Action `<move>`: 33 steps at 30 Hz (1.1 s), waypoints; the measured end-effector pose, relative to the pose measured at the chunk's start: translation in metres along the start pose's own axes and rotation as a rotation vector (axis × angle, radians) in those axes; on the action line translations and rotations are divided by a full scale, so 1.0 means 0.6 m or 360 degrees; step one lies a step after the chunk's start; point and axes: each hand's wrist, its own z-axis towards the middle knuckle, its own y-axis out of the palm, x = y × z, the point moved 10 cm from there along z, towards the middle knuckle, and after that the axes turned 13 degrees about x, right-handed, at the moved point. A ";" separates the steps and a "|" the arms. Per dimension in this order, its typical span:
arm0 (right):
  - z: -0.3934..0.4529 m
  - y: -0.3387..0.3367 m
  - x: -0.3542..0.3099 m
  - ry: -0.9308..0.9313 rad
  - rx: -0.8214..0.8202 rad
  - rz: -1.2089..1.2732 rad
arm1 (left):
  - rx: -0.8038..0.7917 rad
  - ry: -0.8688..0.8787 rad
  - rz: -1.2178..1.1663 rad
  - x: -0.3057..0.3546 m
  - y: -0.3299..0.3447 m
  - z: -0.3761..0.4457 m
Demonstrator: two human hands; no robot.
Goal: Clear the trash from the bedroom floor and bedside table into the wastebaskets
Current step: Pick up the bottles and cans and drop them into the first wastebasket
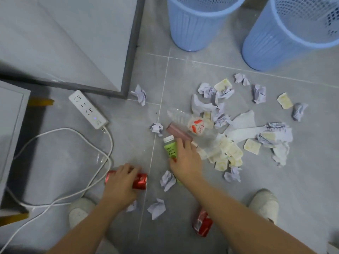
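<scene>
Red can (140,181) lies on its side on the grey tile floor (302,180), shiny, dented; left hand (119,186) curled over it, fingers wrapped around. Green bottle (170,150), white cap, lies just right of the tile seam; right hand (185,162) closed over its lower half. Second red can (201,223) under the right forearm. Crumpled paper (259,93), clear plastic bottle (185,119) and pale wrappers (252,146) scattered beyond. Two blue wastebaskets (190,28) stand at far edge.
</scene>
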 end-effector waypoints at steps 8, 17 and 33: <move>0.008 0.025 -0.011 -0.0025 -0.0061 -0.0094 | 0.0096 0.0036 0.0026 -0.012 0.023 0.008; -0.026 -0.280 -0.042 0.0024 0.0108 0.0346 | 0.0471 -0.0077 -0.0349 0.144 -0.315 0.020; 0.126 -0.944 0.012 -0.0061 0.0716 0.1281 | 0.1093 -0.0242 -0.1070 0.455 -0.938 0.150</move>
